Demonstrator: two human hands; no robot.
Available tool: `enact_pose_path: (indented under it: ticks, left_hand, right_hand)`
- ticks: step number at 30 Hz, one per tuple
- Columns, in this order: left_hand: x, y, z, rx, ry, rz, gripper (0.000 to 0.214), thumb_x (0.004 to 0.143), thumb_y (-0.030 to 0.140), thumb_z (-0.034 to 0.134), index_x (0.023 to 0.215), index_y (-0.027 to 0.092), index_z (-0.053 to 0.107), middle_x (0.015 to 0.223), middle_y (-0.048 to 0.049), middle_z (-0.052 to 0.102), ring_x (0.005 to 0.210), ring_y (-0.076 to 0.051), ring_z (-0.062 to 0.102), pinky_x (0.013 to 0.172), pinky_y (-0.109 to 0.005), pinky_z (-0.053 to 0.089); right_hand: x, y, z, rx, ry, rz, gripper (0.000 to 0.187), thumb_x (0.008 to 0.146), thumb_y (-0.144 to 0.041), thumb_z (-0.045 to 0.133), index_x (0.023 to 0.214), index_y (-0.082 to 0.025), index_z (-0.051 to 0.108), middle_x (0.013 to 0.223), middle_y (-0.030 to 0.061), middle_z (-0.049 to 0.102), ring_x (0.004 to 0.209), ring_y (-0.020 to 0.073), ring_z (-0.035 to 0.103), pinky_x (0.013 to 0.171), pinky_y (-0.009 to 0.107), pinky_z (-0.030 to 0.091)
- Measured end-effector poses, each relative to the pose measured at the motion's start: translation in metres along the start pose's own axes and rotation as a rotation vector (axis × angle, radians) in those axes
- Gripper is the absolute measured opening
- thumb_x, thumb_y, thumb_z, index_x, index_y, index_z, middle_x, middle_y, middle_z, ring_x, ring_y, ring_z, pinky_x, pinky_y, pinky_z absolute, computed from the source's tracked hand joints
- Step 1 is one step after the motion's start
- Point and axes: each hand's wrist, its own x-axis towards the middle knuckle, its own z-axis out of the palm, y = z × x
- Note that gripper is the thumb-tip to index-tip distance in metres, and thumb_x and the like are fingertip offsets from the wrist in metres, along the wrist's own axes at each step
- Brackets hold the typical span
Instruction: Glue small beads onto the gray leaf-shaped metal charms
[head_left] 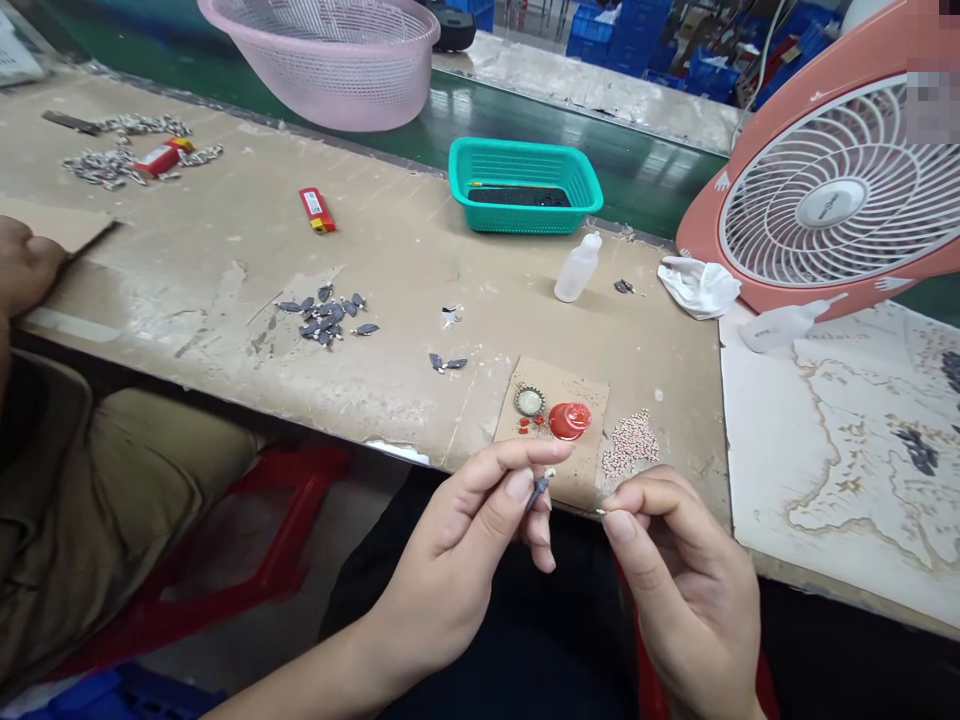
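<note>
Left hand point(450, 560) and right hand point(686, 570) raised just off the worktop point(390, 400) front edge. Left fingers point(510, 480) pinch a small tapered dark grey piece point(537, 492); right fingers point(637, 510) pinch a tiny pale bead point(601, 512) near its tip. Cardboard scrap point(570, 375) and grainy pinkish beads point(630, 443) lie just behind.

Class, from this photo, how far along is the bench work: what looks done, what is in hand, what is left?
Looks done: the dark grey pieces grouped on the bench. In hand: the left hand holds one dark piece; the right hand pinches a tiny pale piece. Left: the heap of pale beads on the cardboard.
</note>
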Motion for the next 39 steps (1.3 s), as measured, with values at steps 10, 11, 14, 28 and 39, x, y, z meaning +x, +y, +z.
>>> enact_pose_path:
  ticks: [10,11,14,28,39]
  left_hand:
    - [-0.003,0.001,0.005,0.201,0.044,-0.024,0.018,0.101,0.028,0.054,0.109,0.023,0.07,0.076,0.0008,0.062,0.071,-0.01,0.061,0.071,-0.018,0.053]
    - [-0.003,0.001,0.005,0.19,0.039,-0.02,0.017,0.1,0.028,0.056,0.109,0.023,0.07,0.077,0.0009,0.063,0.072,-0.01,0.062,0.072,-0.017,0.053]
    - [-0.001,0.001,0.005,0.149,0.024,-0.019,0.013,0.097,0.025,0.063,0.107,0.024,0.071,0.079,0.0012,0.067,0.074,-0.009,0.064,0.073,-0.015,0.054]
    - [0.001,0.006,-0.02,0.319,0.175,-0.015,0.02,0.081,0.017,0.08,0.1,0.023,0.079,0.077,-0.0018,0.077,0.072,-0.014,0.073,0.072,-0.018,0.059]
    - [0.0,0.012,-0.038,0.287,0.227,0.02,0.018,0.076,0.016,0.083,0.091,0.024,0.082,0.078,-0.0037,0.078,0.072,-0.014,0.072,0.067,-0.017,0.059]
  right_hand:
    - [0.002,-0.004,0.006,0.025,0.016,-0.016,0.007,0.094,-0.018,0.059,0.091,-0.024,0.062,0.081,-0.0019,0.053,0.07,0.012,0.051,0.061,0.026,0.041]
    - [0.002,-0.005,0.008,0.035,0.02,-0.027,0.008,0.094,-0.018,0.059,0.091,-0.024,0.062,0.081,-0.002,0.053,0.071,0.012,0.051,0.061,0.026,0.041]
    - [0.002,-0.007,0.01,0.063,0.021,-0.051,0.009,0.094,-0.017,0.058,0.092,-0.025,0.061,0.081,-0.0023,0.053,0.071,0.012,0.05,0.061,0.026,0.042]
    - [0.069,0.006,-0.022,-0.424,-0.159,-0.024,0.013,0.093,-0.03,0.06,0.086,-0.021,0.067,0.077,0.0001,0.06,0.068,0.0141,0.053,0.064,0.029,0.043]
    - [0.089,-0.005,-0.019,-0.744,-0.296,-0.05,0.017,0.092,-0.031,0.056,0.084,-0.022,0.068,0.075,0.0006,0.06,0.068,0.0165,0.056,0.062,0.031,0.039]
